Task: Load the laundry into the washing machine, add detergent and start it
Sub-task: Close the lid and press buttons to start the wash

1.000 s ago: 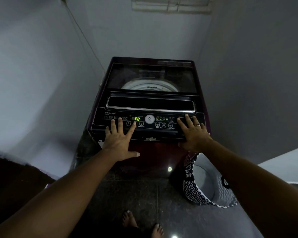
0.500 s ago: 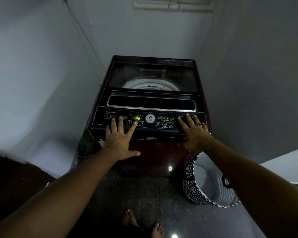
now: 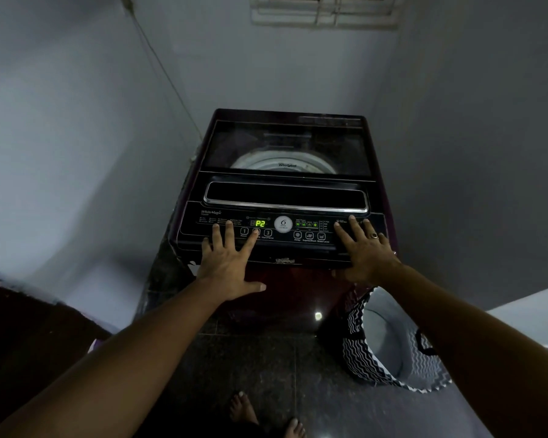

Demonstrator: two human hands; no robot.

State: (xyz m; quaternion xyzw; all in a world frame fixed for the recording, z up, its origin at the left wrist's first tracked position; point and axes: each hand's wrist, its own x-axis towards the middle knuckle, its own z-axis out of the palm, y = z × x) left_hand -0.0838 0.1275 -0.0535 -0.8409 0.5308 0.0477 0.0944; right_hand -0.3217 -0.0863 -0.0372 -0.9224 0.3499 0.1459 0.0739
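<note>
Left hand flat, fingers spread, index on maroon top-load washing machine's black control panel; right hand likewise spread flat.

Dim, bluish, edges wide-angle warped

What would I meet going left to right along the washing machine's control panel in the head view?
In order: left hand, round white dial, water level button, right hand. The green display overlaps the left hand, so it is skipped.
</note>
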